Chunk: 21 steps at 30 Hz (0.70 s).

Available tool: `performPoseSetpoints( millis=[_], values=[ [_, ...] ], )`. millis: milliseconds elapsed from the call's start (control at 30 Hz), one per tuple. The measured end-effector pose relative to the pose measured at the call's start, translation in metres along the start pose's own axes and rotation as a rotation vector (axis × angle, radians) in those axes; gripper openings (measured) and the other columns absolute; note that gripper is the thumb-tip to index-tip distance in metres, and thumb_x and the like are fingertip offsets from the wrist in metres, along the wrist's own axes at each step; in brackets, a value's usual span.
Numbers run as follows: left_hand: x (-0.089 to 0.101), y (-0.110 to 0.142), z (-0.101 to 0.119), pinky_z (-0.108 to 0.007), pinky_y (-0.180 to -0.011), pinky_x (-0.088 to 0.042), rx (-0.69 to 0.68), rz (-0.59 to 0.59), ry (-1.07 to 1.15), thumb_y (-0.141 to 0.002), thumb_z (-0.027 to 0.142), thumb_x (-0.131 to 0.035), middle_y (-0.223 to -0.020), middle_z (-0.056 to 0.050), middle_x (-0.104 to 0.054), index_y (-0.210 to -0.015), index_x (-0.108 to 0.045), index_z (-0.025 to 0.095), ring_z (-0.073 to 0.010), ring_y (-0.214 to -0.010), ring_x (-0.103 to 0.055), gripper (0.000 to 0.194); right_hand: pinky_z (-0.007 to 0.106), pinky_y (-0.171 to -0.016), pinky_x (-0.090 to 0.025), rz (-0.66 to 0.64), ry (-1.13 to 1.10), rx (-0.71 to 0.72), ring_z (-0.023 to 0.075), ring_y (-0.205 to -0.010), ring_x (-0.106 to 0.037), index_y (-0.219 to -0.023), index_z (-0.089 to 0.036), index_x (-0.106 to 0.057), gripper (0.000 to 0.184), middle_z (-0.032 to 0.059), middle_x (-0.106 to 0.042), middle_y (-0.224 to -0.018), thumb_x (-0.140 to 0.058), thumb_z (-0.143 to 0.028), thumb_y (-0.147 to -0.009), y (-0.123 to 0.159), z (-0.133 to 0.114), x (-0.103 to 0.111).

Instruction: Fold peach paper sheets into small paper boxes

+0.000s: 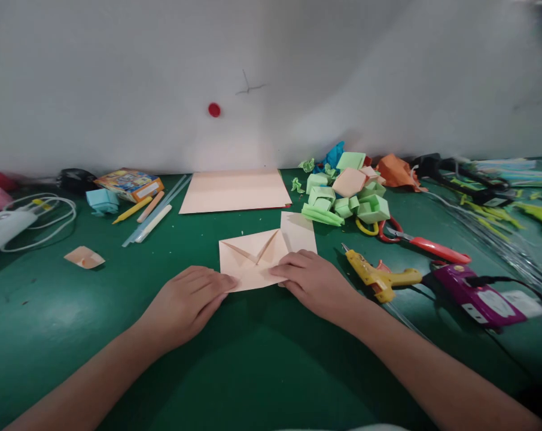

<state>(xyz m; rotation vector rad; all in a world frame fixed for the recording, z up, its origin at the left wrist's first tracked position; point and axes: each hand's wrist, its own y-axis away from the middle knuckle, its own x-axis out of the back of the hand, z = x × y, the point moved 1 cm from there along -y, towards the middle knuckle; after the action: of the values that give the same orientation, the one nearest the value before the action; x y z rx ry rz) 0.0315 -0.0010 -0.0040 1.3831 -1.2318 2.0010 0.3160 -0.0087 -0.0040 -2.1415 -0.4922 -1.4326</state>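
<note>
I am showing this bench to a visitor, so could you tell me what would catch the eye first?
Two hands, the left hand and right hand, press a folded peach paper at the centre of the green table. Behind-right sits a pile of green folded paper boxes, with a yellow glue gun nearer.

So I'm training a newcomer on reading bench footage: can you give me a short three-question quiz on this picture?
1. True or false: both hands press on the folded peach paper.
2. Which tool lies nearest the right hand? A) red scissors B) yellow glue gun C) purple device
3. Fill in: the pile of folded green paper pieces sits to the ____ of the flat peach sheet.

Key
1. True: the left hand presses its lower left corner, the right hand its lower right edge.
2. B
3. right
</note>
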Motion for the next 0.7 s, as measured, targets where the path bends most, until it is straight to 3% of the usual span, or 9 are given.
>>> performPoseSetpoints(
  millis=[133,267,500,600,700],
  values=[
    [0.000,0.000,0.001,-0.034,-0.094,-0.057,0.097,0.015,0.042,-0.103,0.024,-0.049,-0.111,-0.004,-0.079,-0.117,-0.072,0.022,-0.0187,-0.103,-0.072,0.027,0.038,-0.095,-0.051,-0.061,-0.079,-0.011,0.0221,-0.109,-0.065,-0.121,-0.023,-0.073,0.028,0.0057,-0.074,-0.118,-0.051,-0.023,-0.103,0.001,0.003,0.004],
    [0.001,0.000,0.001,-0.027,-0.079,-0.061,0.290,-0.005,0.110,-0.103,0.037,-0.048,-0.105,-0.001,-0.080,-0.111,-0.075,0.025,-0.0180,-0.094,-0.076,0.030,0.035,-0.092,-0.053,-0.025,-0.205,-0.101,0.0215,-0.108,-0.068,-0.116,-0.024,-0.075,0.028,0.0045,-0.076,-0.115,-0.051,-0.031,-0.104,0.001,0.005,0.011],
    [-0.004,-0.008,0.002,-0.020,-0.062,-0.058,0.569,0.060,0.184,-0.098,0.039,-0.054,-0.098,0.002,-0.081,-0.119,-0.069,0.026,-0.0172,-0.082,-0.077,0.030,0.031,-0.069,-0.054,0.113,-0.374,-0.322,0.0189,-0.074,-0.069,-0.116,-0.026,-0.075,0.029,0.0015,-0.079,-0.100,-0.054,-0.038,-0.098,-0.011,0.013,-0.002],
    [-0.006,-0.015,0.004,-0.020,-0.057,-0.056,0.587,0.082,0.142,-0.099,0.036,-0.052,-0.098,0.001,-0.080,-0.120,-0.069,0.026,-0.0159,-0.075,-0.075,0.029,0.034,-0.080,-0.054,0.127,-0.312,-0.310,0.0218,-0.092,-0.070,-0.114,-0.026,-0.074,0.027,0.0024,-0.077,-0.113,-0.053,-0.032,-0.098,-0.017,0.012,-0.007],
    [-0.008,-0.018,0.006,-0.024,-0.067,-0.059,0.505,0.076,0.082,-0.100,0.032,-0.049,-0.109,-0.003,-0.077,-0.115,-0.073,0.024,-0.0176,-0.086,-0.074,0.029,0.037,-0.091,-0.051,0.107,-0.239,-0.291,0.0241,-0.108,-0.066,-0.114,-0.025,-0.072,0.026,0.0049,-0.075,-0.117,-0.052,-0.026,-0.098,-0.019,0.010,-0.010]
  ],
)
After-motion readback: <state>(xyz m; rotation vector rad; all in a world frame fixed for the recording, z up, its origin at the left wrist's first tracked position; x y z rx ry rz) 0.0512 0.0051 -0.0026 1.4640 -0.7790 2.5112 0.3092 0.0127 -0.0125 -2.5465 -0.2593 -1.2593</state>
